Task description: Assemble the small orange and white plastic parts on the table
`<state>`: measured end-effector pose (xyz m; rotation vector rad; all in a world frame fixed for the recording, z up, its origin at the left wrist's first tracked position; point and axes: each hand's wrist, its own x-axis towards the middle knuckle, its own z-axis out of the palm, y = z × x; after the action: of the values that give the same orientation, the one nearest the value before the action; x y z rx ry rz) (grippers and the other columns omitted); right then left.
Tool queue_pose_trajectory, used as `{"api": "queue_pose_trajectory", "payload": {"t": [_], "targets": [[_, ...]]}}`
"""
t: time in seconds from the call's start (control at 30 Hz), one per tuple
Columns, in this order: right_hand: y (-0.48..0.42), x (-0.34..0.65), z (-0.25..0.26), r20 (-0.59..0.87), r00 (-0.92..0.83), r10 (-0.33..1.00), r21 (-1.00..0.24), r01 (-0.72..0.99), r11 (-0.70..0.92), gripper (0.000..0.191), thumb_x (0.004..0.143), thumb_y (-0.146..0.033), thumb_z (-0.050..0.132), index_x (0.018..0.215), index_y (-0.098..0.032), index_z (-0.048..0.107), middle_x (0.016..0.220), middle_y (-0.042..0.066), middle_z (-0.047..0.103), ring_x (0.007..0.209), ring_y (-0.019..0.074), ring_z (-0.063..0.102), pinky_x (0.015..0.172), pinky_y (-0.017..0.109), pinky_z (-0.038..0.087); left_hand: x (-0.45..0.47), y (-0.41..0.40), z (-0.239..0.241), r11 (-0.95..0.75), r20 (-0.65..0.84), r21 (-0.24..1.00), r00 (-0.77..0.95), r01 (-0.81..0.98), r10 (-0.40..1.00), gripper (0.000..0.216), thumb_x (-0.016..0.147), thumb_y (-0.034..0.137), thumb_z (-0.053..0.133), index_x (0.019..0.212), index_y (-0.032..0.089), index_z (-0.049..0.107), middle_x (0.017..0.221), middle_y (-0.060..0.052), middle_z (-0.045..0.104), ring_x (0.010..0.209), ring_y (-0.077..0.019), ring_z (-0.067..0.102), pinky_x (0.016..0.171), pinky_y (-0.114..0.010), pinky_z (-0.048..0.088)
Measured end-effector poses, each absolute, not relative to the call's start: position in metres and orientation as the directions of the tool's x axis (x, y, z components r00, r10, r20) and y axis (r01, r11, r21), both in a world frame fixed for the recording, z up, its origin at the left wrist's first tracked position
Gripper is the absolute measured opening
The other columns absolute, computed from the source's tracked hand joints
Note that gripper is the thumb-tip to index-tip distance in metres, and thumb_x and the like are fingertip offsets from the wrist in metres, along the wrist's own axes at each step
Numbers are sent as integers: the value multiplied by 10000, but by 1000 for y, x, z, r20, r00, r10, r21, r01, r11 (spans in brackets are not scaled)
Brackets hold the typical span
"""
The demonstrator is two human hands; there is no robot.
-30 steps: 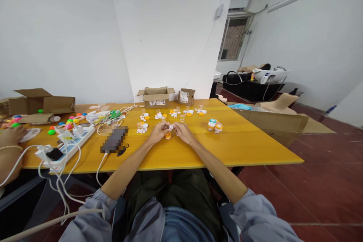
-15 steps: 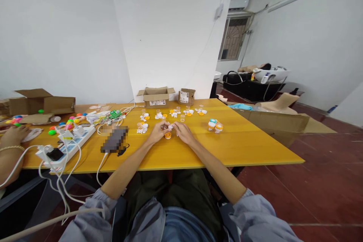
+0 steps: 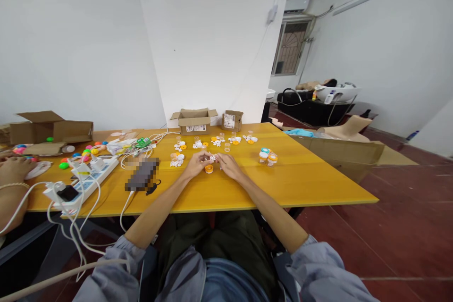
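Note:
Between my two hands is a small round white plastic part with holes (image 3: 213, 158). My left hand (image 3: 197, 164) pinches it from the left, and my right hand (image 3: 226, 164) has its fingertips closed on its right side. Just below my fingers, an orange ring-shaped piece (image 3: 209, 169) sits on the table. Beyond my hands lie several small groups of white parts, orange rings and clear cups (image 3: 227, 147). One group of white pieces (image 3: 176, 162) is close to my left hand. Off to the right stand a few capped clear containers (image 3: 268, 156) with orange, white and blue tops.
A power strip (image 3: 92, 184) with white cables and a dark, blurred device (image 3: 142, 174) lie to the left. Two cardboard boxes (image 3: 194, 121) stand at the table's back. Colourful balls (image 3: 87, 153) are scattered at left, near another person's hand (image 3: 16, 170).
My hands stay together around the white part, with only a slight shift of the fingers. The view has moved a little.

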<state>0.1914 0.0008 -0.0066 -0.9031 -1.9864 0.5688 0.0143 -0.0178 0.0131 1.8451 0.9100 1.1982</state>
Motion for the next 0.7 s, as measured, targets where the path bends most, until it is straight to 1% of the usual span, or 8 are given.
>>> {"api": "queue_pose_trajectory", "payload": {"t": [0.13,0.27,0.37,0.5,0.6,0.7], "targets": [[1,191,-5,465,-387,796,-732,337,592,442,960,-541,354,660,-242,480,583,-22,528,573,161,490,614,272,395,14,-16,12,-441,387,889,316,121,867,345,718,463,800,890,172,730,827,-49,744,842,-193,685,805,-310,515],[1,189,-6,423,-387,819,-781,302,546,488,947,-594,335,643,-237,473,555,-33,486,526,147,456,586,269,387,13,-14,11,-437,387,892,305,117,870,336,698,448,812,875,177,722,836,-40,747,827,-188,682,810,-312,514],[-1,189,-5,435,-362,825,-791,284,542,512,937,-613,331,615,-236,458,546,-32,472,528,146,454,577,270,377,13,-13,10,-456,406,881,293,126,866,305,721,438,792,864,179,718,860,-38,746,826,-185,677,819,-315,516],[-1,189,-3,482,-308,820,-782,271,561,522,935,-608,343,588,-232,442,563,-25,485,570,151,472,598,269,383,12,-12,8,-498,434,847,300,188,850,274,787,426,733,915,184,733,899,-40,745,849,-185,665,830,-316,508],[0,189,-2,494,-250,833,-771,317,552,502,960,-546,333,595,-229,468,582,-16,524,606,162,508,616,267,396,12,-12,7,-531,446,802,317,273,837,259,831,410,691,954,190,749,896,-39,740,836,-181,646,802,-307,496],[0,191,-2,489,-179,854,-729,454,513,440,978,-443,359,638,-225,532,635,3,604,665,176,563,643,261,402,12,-12,5,-575,468,741,348,347,812,263,863,409,661,991,201,757,896,-43,731,830,-184,623,790,-310,484]]}}
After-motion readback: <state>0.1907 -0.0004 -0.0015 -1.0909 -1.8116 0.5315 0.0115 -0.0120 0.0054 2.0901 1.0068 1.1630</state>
